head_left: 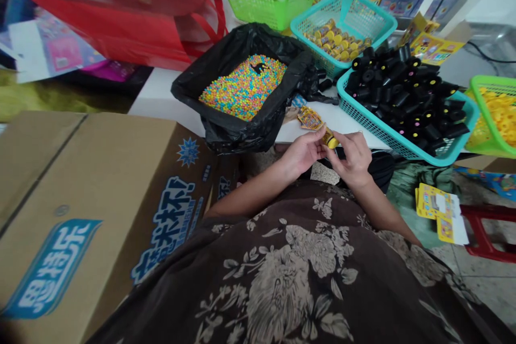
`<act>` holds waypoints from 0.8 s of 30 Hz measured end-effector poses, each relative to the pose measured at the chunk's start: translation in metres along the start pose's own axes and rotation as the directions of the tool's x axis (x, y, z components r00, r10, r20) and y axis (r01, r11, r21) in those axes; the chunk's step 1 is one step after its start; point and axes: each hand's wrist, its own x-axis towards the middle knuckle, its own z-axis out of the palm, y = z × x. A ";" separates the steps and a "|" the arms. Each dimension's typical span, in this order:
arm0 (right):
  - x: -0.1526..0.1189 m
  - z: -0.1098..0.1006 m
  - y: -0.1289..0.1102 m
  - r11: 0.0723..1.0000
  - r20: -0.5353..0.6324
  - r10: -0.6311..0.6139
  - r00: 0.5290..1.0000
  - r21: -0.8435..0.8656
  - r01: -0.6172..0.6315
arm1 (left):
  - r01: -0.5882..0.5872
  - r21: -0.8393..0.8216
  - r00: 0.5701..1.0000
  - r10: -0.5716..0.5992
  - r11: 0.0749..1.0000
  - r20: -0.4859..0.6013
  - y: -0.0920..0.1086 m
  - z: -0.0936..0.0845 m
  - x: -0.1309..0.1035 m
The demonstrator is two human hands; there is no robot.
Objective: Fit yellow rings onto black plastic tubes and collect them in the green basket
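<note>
Just over the front edge of the white table, my left hand [302,152] and my right hand [352,159] meet around a small yellow cylinder [330,141]. The fingers of my left hand wrap its left side, while the thumb and fingertips of my right hand pinch it from the right. Part of the cylinder is hidden by my fingers. Close behind it, printed yellow labels [309,117] lie on the table. A black-bag-lined bin of small colourful candy balls [244,88] stands to the left of my hands.
Right of my hands, a teal basket [403,142] holds black cylindrical pieces. Behind stands another teal basket [296,27] with small yellow-capped containers, beside a green basket [266,2]. A green basket of yellow pieces [502,113] is far right. A large cardboard box [92,161] fills the left.
</note>
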 end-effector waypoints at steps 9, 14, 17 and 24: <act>0.000 -0.004 -0.003 0.971 0.018 0.143 0.990 0.192 -0.144 | 0.071 0.001 0.997 -0.071 0.997 -0.005 -0.001 -0.005 0.001; -0.001 -0.003 -0.003 0.963 0.009 0.151 0.989 0.225 -0.149 | 0.064 0.009 0.998 -0.064 0.998 -0.009 0.001 -0.004 -0.002; -0.001 -0.001 -0.001 0.958 -0.008 0.150 0.989 0.249 -0.143 | 0.062 0.020 0.998 -0.061 0.998 -0.028 0.001 -0.001 -0.005; -0.002 0.004 0.000 0.996 -0.113 -0.016 0.993 0.082 0.026 | 0.058 0.012 0.996 -0.057 0.998 -0.070 -0.001 0.003 -0.006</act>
